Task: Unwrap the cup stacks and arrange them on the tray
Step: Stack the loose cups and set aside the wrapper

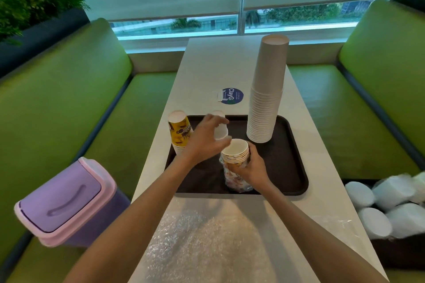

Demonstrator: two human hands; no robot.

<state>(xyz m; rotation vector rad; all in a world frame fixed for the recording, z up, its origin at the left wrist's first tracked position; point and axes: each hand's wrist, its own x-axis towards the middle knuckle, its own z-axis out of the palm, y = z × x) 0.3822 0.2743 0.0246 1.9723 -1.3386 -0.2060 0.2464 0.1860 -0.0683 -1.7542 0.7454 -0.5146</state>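
Looking down from the head view: dark tray [295, 167] sits on a white table [207, 64], long side across. Left hand [205, 139] is over the tray's left-centre, fingers and thumb curled round a small white cup stack [221, 132], which is bottom-up; can't tell if it rests on the tray or is lifted. Right hand [249, 166] grips a short patterned cup stack [236, 153] from the right side, fingers wrapped round it, mouths up. Its clear plastic wrapper [236, 182] is bunched below the exposed rims and reaches down to the tray near the front edge. The two hands are close, left thumb just beside the rim of the top patterned cup. Tall plain cup stack [266, 99] stands inverted on the tray's back right corner, upright. Yellow printed cup stack [180, 131] stands inverted at the tray's back left corner, tilted slightly left. Round blue sticker [232, 96] lies on the table behind the tray. Bubble wrap [202, 236] is spread on the table nearest the camera. Purple lidded bin [66, 200] sits on the left green bench [57, 103]. Dark box [400, 253] on the right bench holds wrapped white stacks [391, 193].
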